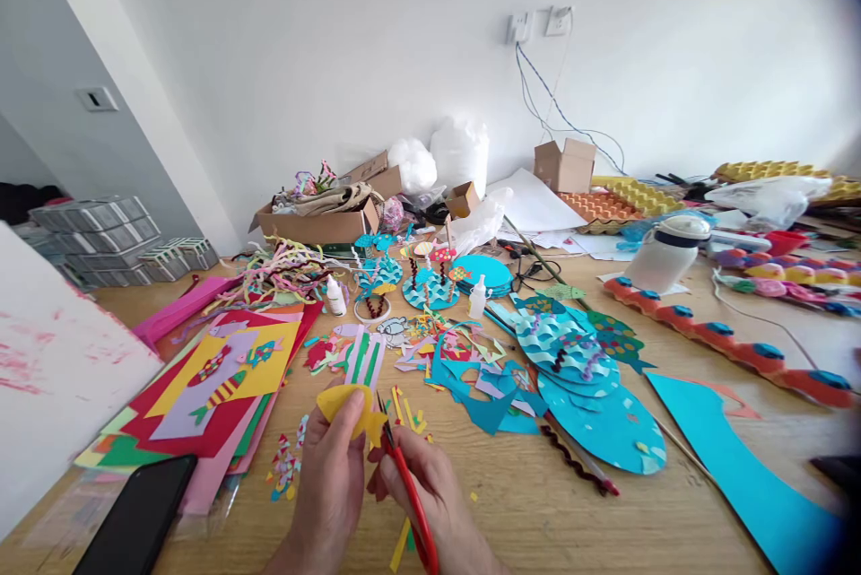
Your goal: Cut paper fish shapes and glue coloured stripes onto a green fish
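My left hand (331, 476) pinches a yellow paper fish cutout (342, 406) between thumb and fingers. Wrapped in my right hand (425, 485) is a pair of scissors (407, 478) with red handles, blades pointing up beside the fish's right end. Whether the blades touch the paper I cannot tell. Just beyond my hands lies a striped purple and green paper piece (365, 357). Yellow paper strips (407, 409) are scattered on the table right of the scissors. Small colourful fish-like scraps (286, 467) lie left of my left hand.
Coloured paper sheets (259, 369) and a black phone (138, 517) lie at left. Blue paper ovals (605, 422) and a large blue offcut (733, 467) spread at right. Two small glue bottles (334, 297) stand farther back, with a white jug (665, 254) beyond at right.
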Available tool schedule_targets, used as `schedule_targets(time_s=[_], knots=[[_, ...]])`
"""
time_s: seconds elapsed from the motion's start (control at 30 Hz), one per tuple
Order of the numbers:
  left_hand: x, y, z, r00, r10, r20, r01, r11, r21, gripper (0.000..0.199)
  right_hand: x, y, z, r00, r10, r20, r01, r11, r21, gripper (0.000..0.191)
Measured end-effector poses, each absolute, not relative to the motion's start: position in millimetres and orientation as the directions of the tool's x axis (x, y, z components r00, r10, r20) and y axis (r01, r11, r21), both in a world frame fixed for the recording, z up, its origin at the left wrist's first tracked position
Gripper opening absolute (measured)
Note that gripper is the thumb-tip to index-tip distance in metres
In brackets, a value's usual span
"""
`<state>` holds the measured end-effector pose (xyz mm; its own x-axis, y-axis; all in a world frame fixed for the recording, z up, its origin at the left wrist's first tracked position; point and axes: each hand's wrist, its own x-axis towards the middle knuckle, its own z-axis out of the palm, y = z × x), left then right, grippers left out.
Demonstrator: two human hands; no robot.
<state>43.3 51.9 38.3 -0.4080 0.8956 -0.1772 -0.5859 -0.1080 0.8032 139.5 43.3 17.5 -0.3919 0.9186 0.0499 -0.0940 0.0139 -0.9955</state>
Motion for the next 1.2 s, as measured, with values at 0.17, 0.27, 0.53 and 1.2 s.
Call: schedule_targets(time_s=[0.17, 0.27, 0.53, 1.2], knots=[[42.9, 48.7, 41.8, -0.399, 0.903, -0.159, -0.589, -0.12, 0.799, 0.02, 142.8, 44.6, 12.0, -0.333, 0.937, 0.108, 0.0, 0.115, -0.993, 0.033], [42.0, 49.1, 42.0, -0.398, 0.893, -0.208, -0.62, -0.095, 0.779, 0.022, 142.6, 44.5, 5.9, -0.305, 0.948, 0.089, 0.032, 0.104, -0.994, 0.035], [41.9, 48.5, 40.3, -0.391, 0.899, -0.198, -0.62, -0.099, 0.778, 0.022, 140.3, 45.2, 8.8, -0.358, 0.931, 0.064, 0.064, 0.093, -0.994, 0.036], [46.5, 50.2, 41.2, -0.369, 0.9, -0.234, -0.601, -0.039, 0.798, 0.027, 139.5, 40.0, 14.3, -0.423, 0.906, -0.026, -0.022, -0.039, -0.999, 0.055]])
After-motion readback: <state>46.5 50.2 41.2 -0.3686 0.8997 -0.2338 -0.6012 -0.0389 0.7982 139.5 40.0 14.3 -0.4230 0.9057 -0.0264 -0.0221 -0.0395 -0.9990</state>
